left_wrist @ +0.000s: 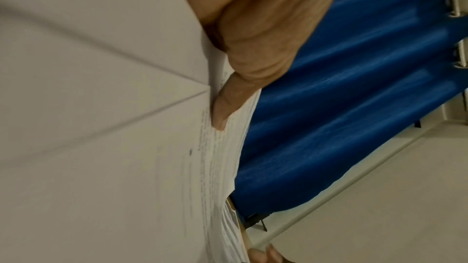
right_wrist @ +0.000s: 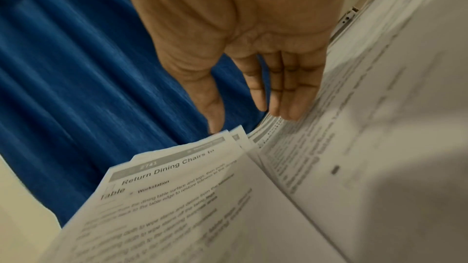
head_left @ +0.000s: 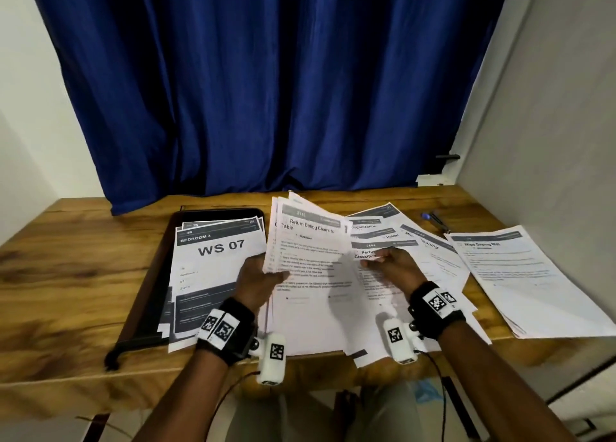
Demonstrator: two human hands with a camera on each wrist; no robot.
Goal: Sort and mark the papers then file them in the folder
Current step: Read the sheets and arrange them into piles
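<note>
We see left hand (head_left: 255,280) gripping raised sheaf of papers (head_left: 308,241) at its left edge, thumb (left_wrist: 224,105) pressed on top sheet. Right hand (head_left: 391,263), fingers straight and relaxed, touches papers spread on table (head_left: 83,251). Open black folder (head_left: 156,295) lies left, holding "WS 07" sheets (head_left: 216,258). Pens (head_left: 435,220) far right.

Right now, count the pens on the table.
2: a blue pen and a dark pen, together at the table's far right. Papers may hide others.
</note>
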